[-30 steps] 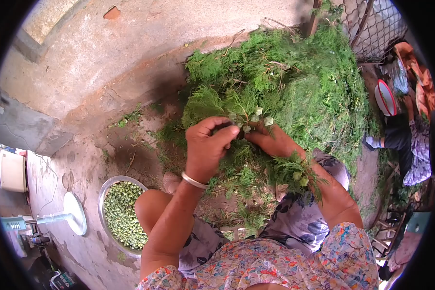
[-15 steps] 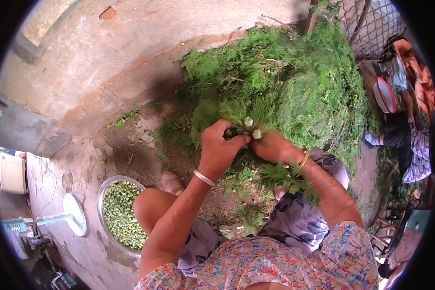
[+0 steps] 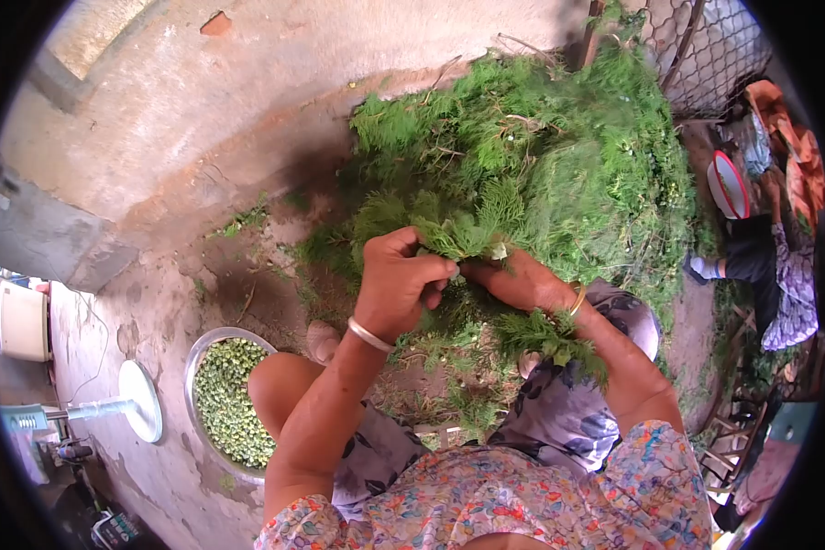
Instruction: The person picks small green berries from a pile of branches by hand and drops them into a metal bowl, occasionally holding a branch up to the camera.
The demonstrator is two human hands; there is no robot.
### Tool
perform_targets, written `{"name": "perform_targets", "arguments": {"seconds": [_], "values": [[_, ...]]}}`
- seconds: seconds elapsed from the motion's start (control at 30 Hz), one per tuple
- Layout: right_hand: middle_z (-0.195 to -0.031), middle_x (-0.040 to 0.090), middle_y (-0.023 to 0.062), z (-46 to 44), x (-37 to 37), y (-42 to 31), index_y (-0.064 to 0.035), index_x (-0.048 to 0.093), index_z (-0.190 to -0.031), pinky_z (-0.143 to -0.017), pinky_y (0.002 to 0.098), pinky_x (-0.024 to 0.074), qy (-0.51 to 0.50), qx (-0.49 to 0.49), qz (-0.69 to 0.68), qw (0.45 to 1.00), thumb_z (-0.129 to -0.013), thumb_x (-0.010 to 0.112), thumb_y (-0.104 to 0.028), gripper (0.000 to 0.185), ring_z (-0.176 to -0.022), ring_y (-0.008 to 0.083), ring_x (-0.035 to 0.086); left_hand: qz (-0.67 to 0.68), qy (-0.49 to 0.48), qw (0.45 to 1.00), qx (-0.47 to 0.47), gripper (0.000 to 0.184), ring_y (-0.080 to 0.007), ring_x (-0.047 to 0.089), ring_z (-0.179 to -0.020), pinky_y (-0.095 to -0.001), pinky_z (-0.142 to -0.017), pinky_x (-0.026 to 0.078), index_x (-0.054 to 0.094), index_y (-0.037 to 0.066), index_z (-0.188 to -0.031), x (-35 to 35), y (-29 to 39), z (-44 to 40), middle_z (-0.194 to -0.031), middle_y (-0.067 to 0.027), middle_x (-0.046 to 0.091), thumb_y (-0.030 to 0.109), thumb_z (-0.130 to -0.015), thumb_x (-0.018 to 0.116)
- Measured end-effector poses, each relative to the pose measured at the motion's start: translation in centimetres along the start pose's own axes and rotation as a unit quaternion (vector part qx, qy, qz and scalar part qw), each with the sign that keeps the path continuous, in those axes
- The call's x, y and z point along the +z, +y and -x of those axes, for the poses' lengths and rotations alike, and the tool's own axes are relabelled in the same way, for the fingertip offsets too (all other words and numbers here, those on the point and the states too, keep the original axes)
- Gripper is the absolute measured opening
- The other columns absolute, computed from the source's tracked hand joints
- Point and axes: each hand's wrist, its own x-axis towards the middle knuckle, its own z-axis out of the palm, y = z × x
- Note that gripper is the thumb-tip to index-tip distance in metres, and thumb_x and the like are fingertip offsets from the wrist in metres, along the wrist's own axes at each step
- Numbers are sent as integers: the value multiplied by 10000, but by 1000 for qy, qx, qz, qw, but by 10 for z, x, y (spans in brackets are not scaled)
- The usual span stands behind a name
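My right hand [image 3: 525, 280] is closed on a leafy evergreen branch [image 3: 467, 236]; part of it [image 3: 550, 337] hangs below my wrist. Beside it, my left hand [image 3: 396, 286] pinches a small pale green cone [image 3: 454, 269] between thumb and fingertips. One more whitish-green cone [image 3: 499, 250] shows on the branch near my right fingers. The fingertips of my right hand are partly hidden by leaves. To the left of my knee, a metal basin [image 3: 192, 371] holds a heap of picked green cones [image 3: 236, 403].
A large pile of cut evergreen branches [image 3: 577, 183] lies in front, against the wall [image 3: 247, 101]. A pedestal fan [image 3: 139, 401] lies or stands at left. Another person's leg [image 3: 752, 261] and a red-rimmed basin [image 3: 728, 183] are at right.
My left hand has drawn slightly left and down from the branch, with a small cone at its fingertips. The branch has turned in my right hand, which stays near its place.
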Motion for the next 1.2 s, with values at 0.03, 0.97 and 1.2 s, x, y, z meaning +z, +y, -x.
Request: {"name": "perform_targets", "arguments": {"seconds": [0.03,0.97,1.2], "values": [[-1014,634,138,3,0,-3,-9,556,-1096,-845,329,440,2,-3,4,1000,-840,496,-27,264,-949,179,565,69,10,997,-39,141,-80,503,-479,-204,-373,365,630,-20,-846,-1,10,5,-637,-35,579,-21,-705,624],[-925,635,77,115,64,-35,4,574,-1087,-743,292,444,61,63,-81,993,-899,505,-130,241,-826,139,534,186,-88,977,-58,139,-103,475,-492,-176,-356,283,561,-39,-877,12,15,142,-686,-92,560,64,-786,579],[-1183,583,61,127,45,-39,-121,550,-1209,-989,301,367,124,219,-123,960,-924,535,-233,307,-1137,152,503,135,255,938,189,294,-141,537,-620,-171,-454,401,529,-45,-1029,-94,50,241,-834,-130,590,57,-763,602]]}}
